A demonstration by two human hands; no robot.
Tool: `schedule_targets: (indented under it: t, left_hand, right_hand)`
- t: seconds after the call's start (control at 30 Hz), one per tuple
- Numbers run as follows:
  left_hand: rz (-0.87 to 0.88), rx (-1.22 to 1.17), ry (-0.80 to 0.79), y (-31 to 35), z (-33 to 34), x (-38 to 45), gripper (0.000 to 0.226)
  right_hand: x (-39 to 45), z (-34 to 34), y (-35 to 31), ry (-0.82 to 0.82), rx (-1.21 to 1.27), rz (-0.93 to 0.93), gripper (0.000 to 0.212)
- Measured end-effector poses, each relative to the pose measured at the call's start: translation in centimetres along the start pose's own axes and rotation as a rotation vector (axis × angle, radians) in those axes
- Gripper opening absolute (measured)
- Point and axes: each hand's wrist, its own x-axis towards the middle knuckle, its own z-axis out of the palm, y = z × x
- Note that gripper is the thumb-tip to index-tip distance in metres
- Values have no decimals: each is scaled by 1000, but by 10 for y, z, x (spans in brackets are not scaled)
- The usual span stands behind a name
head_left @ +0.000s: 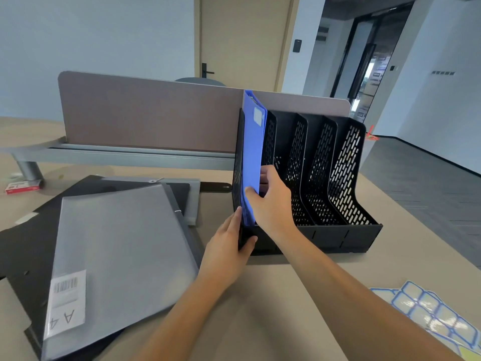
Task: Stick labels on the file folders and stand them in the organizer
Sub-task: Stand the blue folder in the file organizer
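Your left hand [229, 246] braces the near left corner of the black organizer [338, 235], thumb hooked round the front edge and fingers flat against its outer wall. Just beyond it, your right hand [270, 201] pinches the blue folder [251, 157] low on its front edge, thumb on the left face and fingers reaching into the slot behind. That folder stands upright in the leftmost compartment, spine toward you, a pale label [257, 116] stuck near its top; the three compartments to the right hold nothing. Judged step: seating the first labelled folder. It appears almost home, so the next move calls for a release without tipping it, then a turn to the remaining stock. A translucent grey folder [122, 256] lies flat on the desk [273, 308] to your left, atop black folders [15, 243], carrying only a barcode sticker marked A4; no task label shows on it. The label sheet [429, 313], blue-bordered, sits by your right forearm. Farther off, a desk divider [145, 115] stands behind the organizer.
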Motion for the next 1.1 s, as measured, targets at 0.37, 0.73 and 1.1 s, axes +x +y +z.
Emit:
schedule_targets:
  t: [0.37, 0.73, 1.1]
  left_hand:
    - [13, 6, -12, -1, 1, 1, 69]
    - [8, 14, -11, 0, 0, 0, 79]
    - [15, 28, -23, 1, -1, 2, 73]
  right_hand:
    - [-10, -5, -8, -106, -152, -126, 58]
    - [-15, -18, -1, -12, -499, -209, 64]
    - [-18, -12, -8, -97, -454, -165, 78]
